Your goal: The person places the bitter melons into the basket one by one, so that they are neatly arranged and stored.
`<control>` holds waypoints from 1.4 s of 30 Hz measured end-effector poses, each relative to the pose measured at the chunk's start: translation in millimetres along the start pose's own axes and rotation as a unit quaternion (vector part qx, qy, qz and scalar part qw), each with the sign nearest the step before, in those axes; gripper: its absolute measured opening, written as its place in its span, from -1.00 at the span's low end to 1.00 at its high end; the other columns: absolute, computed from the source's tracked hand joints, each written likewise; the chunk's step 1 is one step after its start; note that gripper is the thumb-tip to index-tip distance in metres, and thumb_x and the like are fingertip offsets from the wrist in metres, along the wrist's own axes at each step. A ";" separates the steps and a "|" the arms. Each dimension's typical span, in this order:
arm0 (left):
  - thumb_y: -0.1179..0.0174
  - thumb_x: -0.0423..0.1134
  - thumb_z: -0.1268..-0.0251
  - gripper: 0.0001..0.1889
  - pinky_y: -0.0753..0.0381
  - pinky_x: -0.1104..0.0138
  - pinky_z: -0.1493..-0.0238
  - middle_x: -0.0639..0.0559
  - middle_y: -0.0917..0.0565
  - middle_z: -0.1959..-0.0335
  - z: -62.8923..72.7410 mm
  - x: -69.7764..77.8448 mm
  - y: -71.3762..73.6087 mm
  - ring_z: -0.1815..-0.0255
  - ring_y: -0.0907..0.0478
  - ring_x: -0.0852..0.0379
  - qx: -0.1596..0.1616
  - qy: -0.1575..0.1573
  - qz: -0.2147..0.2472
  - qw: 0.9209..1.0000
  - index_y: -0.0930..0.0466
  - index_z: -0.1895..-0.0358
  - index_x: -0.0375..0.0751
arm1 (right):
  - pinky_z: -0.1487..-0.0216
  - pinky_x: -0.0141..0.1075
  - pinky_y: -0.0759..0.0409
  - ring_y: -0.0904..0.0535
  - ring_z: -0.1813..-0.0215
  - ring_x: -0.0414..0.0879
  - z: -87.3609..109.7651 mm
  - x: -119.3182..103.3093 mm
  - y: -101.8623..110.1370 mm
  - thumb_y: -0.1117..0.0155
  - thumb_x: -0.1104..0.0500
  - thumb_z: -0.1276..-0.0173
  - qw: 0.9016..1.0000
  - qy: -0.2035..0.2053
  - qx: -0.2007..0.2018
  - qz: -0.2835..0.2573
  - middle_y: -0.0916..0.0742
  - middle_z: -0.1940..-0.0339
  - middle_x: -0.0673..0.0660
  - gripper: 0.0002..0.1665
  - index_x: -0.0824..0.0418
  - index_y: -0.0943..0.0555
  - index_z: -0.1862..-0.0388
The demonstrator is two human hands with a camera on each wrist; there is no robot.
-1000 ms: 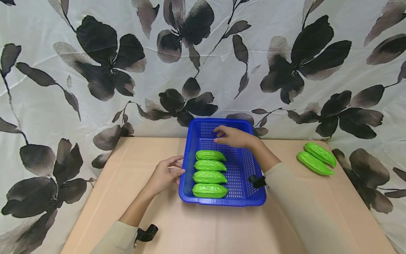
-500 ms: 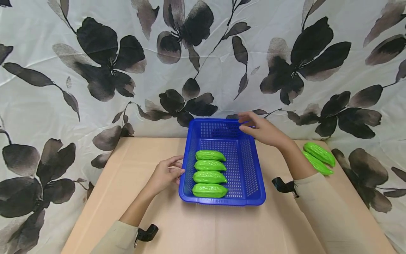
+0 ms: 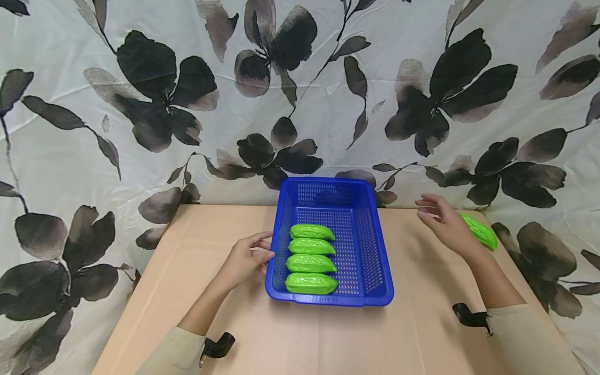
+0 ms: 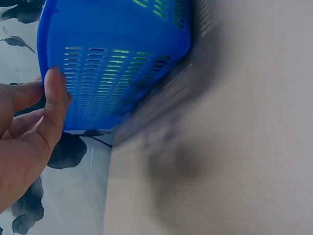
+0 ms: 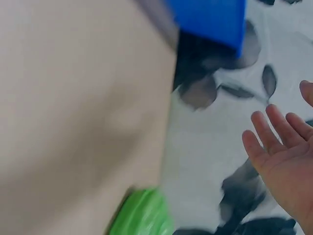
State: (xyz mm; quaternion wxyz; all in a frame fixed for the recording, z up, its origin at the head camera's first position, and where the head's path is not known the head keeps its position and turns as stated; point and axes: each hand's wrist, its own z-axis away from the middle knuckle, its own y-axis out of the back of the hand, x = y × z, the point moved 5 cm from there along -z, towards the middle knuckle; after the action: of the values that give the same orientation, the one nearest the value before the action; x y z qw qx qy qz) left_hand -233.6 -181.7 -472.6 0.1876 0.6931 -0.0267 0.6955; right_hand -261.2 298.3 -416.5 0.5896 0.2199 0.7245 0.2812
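Note:
A blue plastic basket (image 3: pixel 365 250) with slotted walls stands on the table. In it, at the left side, lie several bright green, ridged fruits (image 3: pixel 311 263) resembling bitter melons, lined up in a column with their pointed ends to the right. My left hand (image 3: pixel 246 258) holds the basket's left rim; in the left wrist view its fingers (image 4: pixel 55 105) press against the outer wall below the rim. Over the right of the table, my right hand (image 3: pixel 445 224) has loosely extended fingers and nothing in it. Another green bitter melon (image 3: pixel 480 232) lies just beyond it, partly covered by the hand.
The light wooden table (image 3: pixel 356 338) ends at the back against a white cloth (image 3: pixel 347 109) printed with dark flowers. Black wrist cameras (image 3: pixel 219 345) are worn at both sleeves.
My right hand has moved from inside the basket, out over its right rim, to beside the bitter melons at right, which it now partly hides. My left hand stays at the basket.

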 end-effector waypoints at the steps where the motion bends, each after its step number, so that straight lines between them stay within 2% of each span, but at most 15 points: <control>1: -0.25 -0.55 -0.36 -0.41 -0.83 0.29 0.46 -0.38 -0.65 0.03 0.3 -0.3 -0.4 0.45 -0.69 0.22 -0.001 -0.002 0.000 1.000 -0.37 -0.45 -0.45 | -0.02 -0.88 -0.36 -0.45 -0.38 0.34 4.8 6.7 3.6 -0.10 0.04 -0.66 1.000 -0.005 0.003 0.006 -0.50 -0.44 0.44 -0.24 0.38 -0.11 -0.61; 4: -0.25 -0.54 -0.37 -0.41 -0.82 0.29 0.46 -0.39 -0.65 0.02 0.8 -0.6 -1.6 0.44 -0.69 0.21 -0.002 -0.005 0.001 1.000 -0.38 -0.45 -0.45 | -0.01 -0.89 -0.34 -0.49 -0.35 0.13 16.7 25.1 14.9 -0.10 -0.01 -0.65 0.999 -0.010 0.017 0.036 -0.51 -0.42 0.46 -0.21 0.39 -0.11 -0.62; 6: -0.24 -0.54 -0.37 -0.41 -0.82 0.29 0.46 -0.40 -0.64 0.01 1.5 -1.1 -2.5 0.44 -0.68 0.20 -0.005 -0.007 0.001 1.000 -0.37 -0.46 -0.46 | 0.01 -0.89 -0.33 -0.51 -0.32 -0.09 23.1 34.8 22.4 -0.12 0.00 -0.64 0.998 -0.008 0.030 0.051 -0.53 -0.40 0.47 -0.22 0.40 -0.15 -0.60; 8: -0.24 -0.54 -0.37 -0.41 -0.82 0.29 0.46 -0.41 -0.64 0.01 2.0 -1.7 -3.2 0.44 -0.68 0.19 -0.005 -0.007 0.002 1.000 -0.37 -0.46 -0.46 | 0.01 -0.88 -0.32 -0.52 -0.27 -0.10 27.6 43.9 28.9 -0.15 0.01 -0.63 0.996 -0.005 0.045 0.082 -0.56 -0.35 0.47 -0.25 0.40 -0.21 -0.57; 10: -0.24 -0.55 -0.37 -0.40 -0.82 0.29 0.46 -0.41 -0.64 0.00 2.5 -2.9 -3.5 0.45 -0.68 0.19 -0.006 -0.008 0.004 1.000 -0.36 -0.46 -0.46 | -0.20 -0.62 -0.52 -0.53 -0.31 0.07 30.7 51.1 34.0 -0.18 0.03 -0.61 0.992 -0.005 0.054 0.110 -0.57 -0.33 0.50 -0.27 0.42 -0.25 -0.54; 12: -0.24 -0.55 -0.37 -0.40 -0.82 0.29 0.46 -0.42 -0.63 0.00 3.1 -3.4 -3.9 0.45 -0.68 0.19 -0.005 -0.011 0.005 1.000 -0.35 -0.46 -0.47 | -0.34 -0.16 -0.60 -0.49 -0.32 0.30 32.6 60.0 37.3 -0.20 0.01 -0.60 0.987 -0.017 0.052 0.148 -0.56 -0.31 0.52 -0.27 0.43 -0.27 -0.51; 13: -0.24 -0.55 -0.37 -0.40 -0.82 0.29 0.46 -0.42 -0.63 0.00 2.9 -3.4 -3.7 0.45 -0.68 0.19 -0.005 -0.012 0.004 1.000 -0.35 -0.46 -0.47 | -0.34 0.07 -0.57 -0.45 -0.31 0.42 33.1 64.4 38.9 -0.21 0.01 -0.59 0.985 -0.024 0.049 0.166 -0.55 -0.31 0.54 -0.26 0.44 -0.27 -0.50; 15: -0.24 -0.55 -0.37 -0.41 -0.82 0.29 0.46 -0.42 -0.64 0.00 2.6 -3.5 -3.4 0.45 -0.68 0.19 -0.005 -0.015 0.003 1.000 -0.35 -0.46 -0.48 | -0.21 0.46 -0.41 -0.41 -0.30 0.54 34.5 74.0 41.4 -0.22 0.01 -0.58 0.982 -0.042 0.036 0.182 -0.51 -0.30 0.60 -0.23 0.50 -0.24 -0.49; 21: -0.24 -0.55 -0.37 -0.41 -0.82 0.29 0.45 -0.42 -0.64 0.00 2.3 -5.0 -4.2 0.44 -0.69 0.19 -0.006 -0.016 0.002 1.000 -0.35 -0.46 -0.47 | -0.20 0.53 -0.38 -0.37 -0.30 0.62 39.6 109.2 45.0 -0.19 -0.05 -0.59 0.972 -0.096 -0.008 0.215 -0.46 -0.31 0.69 -0.11 0.64 -0.18 -0.47; 26: -0.24 -0.56 -0.37 -0.40 -0.83 0.30 0.45 -0.43 -0.63 0.00 3.7 -7.3 -4.9 0.43 -0.69 0.20 -0.002 -0.015 0.006 1.000 -0.35 -0.46 -0.47 | -0.21 0.52 -0.37 -0.33 -0.32 0.63 43.5 127.7 42.3 -0.20 -0.09 -0.58 0.969 -0.101 -0.001 0.224 -0.46 -0.32 0.68 -0.12 0.64 -0.24 -0.44; 32: -0.23 -0.56 -0.37 -0.40 -0.83 0.29 0.44 -0.44 -0.64 0.00 4.5 -4.5 -3.6 0.43 -0.69 0.20 -0.004 -0.017 0.005 1.000 -0.35 -0.46 -0.47 | -0.17 0.46 -0.43 -0.37 -0.28 0.60 47.6 127.8 40.0 -0.24 -0.03 -0.56 0.971 -0.092 0.018 0.219 -0.46 -0.30 0.67 -0.20 0.63 -0.30 -0.38; 42: -0.24 -0.55 -0.37 -0.40 -0.83 0.30 0.44 -0.45 -0.63 -0.02 7.0 -5.2 -3.1 0.40 -0.70 0.20 -0.005 -0.014 0.011 1.000 -0.35 -0.46 -0.47 | -0.16 0.44 -0.46 -0.38 -0.28 0.58 50.0 128.3 40.3 -0.22 0.00 -0.58 0.971 -0.101 0.011 0.215 -0.47 -0.29 0.67 -0.22 0.66 -0.30 -0.38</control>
State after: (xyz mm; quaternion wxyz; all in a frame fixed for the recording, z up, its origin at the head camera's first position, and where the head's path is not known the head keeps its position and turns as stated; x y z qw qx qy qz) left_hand -226.2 -182.1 -478.1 0.1835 0.7016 -0.0406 0.6873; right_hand -239.5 419.2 -490.7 0.5831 0.4045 0.5997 0.3697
